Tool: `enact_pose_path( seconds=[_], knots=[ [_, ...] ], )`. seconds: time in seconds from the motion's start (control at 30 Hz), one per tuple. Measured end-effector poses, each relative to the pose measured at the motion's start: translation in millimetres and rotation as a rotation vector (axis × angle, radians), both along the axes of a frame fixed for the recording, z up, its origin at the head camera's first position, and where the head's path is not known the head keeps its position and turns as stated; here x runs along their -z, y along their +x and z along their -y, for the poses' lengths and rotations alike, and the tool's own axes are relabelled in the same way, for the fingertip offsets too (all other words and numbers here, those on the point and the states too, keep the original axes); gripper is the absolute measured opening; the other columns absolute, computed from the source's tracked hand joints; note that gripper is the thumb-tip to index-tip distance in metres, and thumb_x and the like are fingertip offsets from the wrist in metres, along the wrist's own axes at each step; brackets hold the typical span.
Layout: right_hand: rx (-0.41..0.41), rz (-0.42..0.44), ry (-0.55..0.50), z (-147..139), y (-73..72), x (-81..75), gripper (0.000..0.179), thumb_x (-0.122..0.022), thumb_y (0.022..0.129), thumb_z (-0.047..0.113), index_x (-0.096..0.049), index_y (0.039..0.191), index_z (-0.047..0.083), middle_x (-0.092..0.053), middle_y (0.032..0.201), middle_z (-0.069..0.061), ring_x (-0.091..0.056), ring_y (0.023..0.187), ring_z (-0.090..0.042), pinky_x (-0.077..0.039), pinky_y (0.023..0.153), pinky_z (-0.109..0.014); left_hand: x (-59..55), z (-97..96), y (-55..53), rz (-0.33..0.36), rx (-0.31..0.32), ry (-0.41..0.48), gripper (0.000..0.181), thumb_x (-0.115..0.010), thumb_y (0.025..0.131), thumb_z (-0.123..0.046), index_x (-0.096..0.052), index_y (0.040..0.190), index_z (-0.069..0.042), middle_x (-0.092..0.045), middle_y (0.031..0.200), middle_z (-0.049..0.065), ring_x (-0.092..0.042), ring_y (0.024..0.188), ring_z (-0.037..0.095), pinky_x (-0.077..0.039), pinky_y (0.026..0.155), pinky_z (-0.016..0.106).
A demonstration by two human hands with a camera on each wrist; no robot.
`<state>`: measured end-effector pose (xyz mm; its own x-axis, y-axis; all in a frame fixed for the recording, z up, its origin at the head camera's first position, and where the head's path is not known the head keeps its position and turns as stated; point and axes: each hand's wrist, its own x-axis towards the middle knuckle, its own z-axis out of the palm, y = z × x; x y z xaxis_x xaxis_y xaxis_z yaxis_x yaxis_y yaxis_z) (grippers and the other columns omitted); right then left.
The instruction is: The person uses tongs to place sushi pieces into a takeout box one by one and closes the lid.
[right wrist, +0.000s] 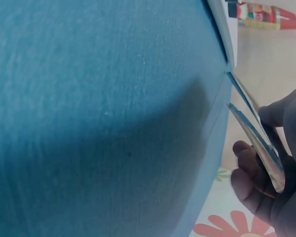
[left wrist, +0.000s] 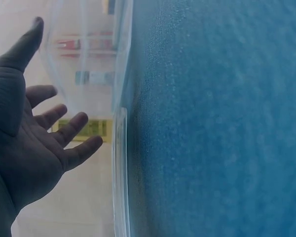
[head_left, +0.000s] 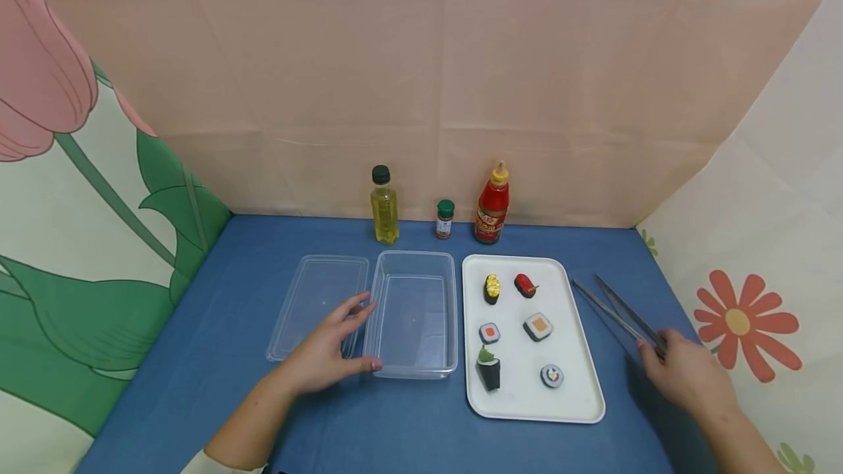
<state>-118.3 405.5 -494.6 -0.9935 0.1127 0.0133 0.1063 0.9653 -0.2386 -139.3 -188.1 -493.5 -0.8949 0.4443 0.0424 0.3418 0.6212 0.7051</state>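
Note:
My right hand (head_left: 688, 375) grips metal tongs (head_left: 619, 313), their two arms spread and tips pointing toward the white tray (head_left: 579, 386). In the right wrist view, the thumb and curled fingers hold the tongs (right wrist: 259, 143) over the blue cloth. My left hand (head_left: 323, 353) spreads its fingers at the left side of a clear plastic container (head_left: 415, 328). Its fingers (left wrist: 79, 153) are relaxed and hold nothing in the left wrist view. Under that hand lies the clear lid (head_left: 309, 298). Several sushi pieces sit on the tray, among them a cone-shaped hand roll (head_left: 489, 371) and a square roll (head_left: 538, 326).
Along the back stand an oil bottle (head_left: 385, 211), a small green-capped jar (head_left: 444, 219) and a red sauce bottle (head_left: 492, 207). A blue cloth (head_left: 369, 430) covers the table. Hanging fabric (head_left: 435, 79) encloses the back and both sides.

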Motion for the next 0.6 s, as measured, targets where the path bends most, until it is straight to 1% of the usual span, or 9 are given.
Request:
enact_pose_path(
  seconds=[0.07, 0.2, 0.37, 0.47, 0.6],
  knots=[
    [0.006, -0.018, -0.003, 2.1, 0.5, -1.3, 0.056, -0.068, 0.099, 0.033, -0.056, 0.113, -0.019, -0.062, 0.075, -0.017, -0.058, 0.062, -0.028, -0.052, 0.055, -0.049, 0.4, 0.3, 0.1, -0.002, 0.001, 0.004, 0.097, -0.085, 0.083, -0.054, -0.039, 0.162, -0.021, -0.022, 0.171, -0.003, -0.038, 0.15, 0.029, -0.041, 0.11, 0.06],
    [0.016, -0.081, -0.008, 7.0, 2.6, -2.5, 0.056, -0.068, 0.099, 0.033, -0.057, 0.114, -0.02, -0.064, 0.076, -0.019, -0.06, 0.062, -0.03, -0.053, 0.057, -0.053, 0.4, 0.5, 0.4, 0.001, 0.006, 0.009, 0.098, -0.084, 0.083, -0.056, -0.038, 0.162, -0.02, -0.022, 0.171, -0.002, -0.038, 0.15, 0.029, -0.041, 0.11, 0.059],
    [0.045, -0.156, -0.028, 14.0, 3.3, -4.5, 0.059, -0.069, 0.098, 0.036, -0.057, 0.118, -0.019, -0.065, 0.077, -0.021, -0.062, 0.064, -0.034, -0.053, 0.059, -0.056, -1.2, 0.3, 1.1, 0.011, 0.003, 0.017, 0.096, -0.086, 0.083, -0.049, -0.038, 0.162, -0.02, -0.021, 0.171, -0.003, -0.036, 0.15, 0.03, -0.041, 0.11, 0.06],
    [0.065, -0.194, -0.036, 18.1, 3.2, -6.2, 0.06, -0.072, 0.097, 0.036, -0.059, 0.119, -0.018, -0.064, 0.076, -0.02, -0.06, 0.062, -0.033, -0.052, 0.056, -0.053, -1.4, 0.5, 1.0, 0.006, 0.003, 0.017, 0.096, -0.086, 0.083, -0.049, -0.038, 0.162, -0.02, -0.021, 0.171, -0.002, -0.035, 0.151, 0.03, -0.042, 0.109, 0.06],
    [0.08, -0.208, -0.042, 24.9, 3.5, -9.4, 0.065, -0.077, 0.093, 0.042, -0.061, 0.119, -0.015, -0.064, 0.074, -0.015, -0.057, 0.06, -0.027, -0.047, 0.052, -0.042, -1.5, 0.6, 1.1, 0.002, 0.008, 0.008, 0.098, -0.083, 0.083, -0.056, -0.038, 0.162, -0.021, -0.021, 0.172, 0.001, -0.035, 0.151, 0.029, -0.042, 0.109, 0.06]
  ],
)
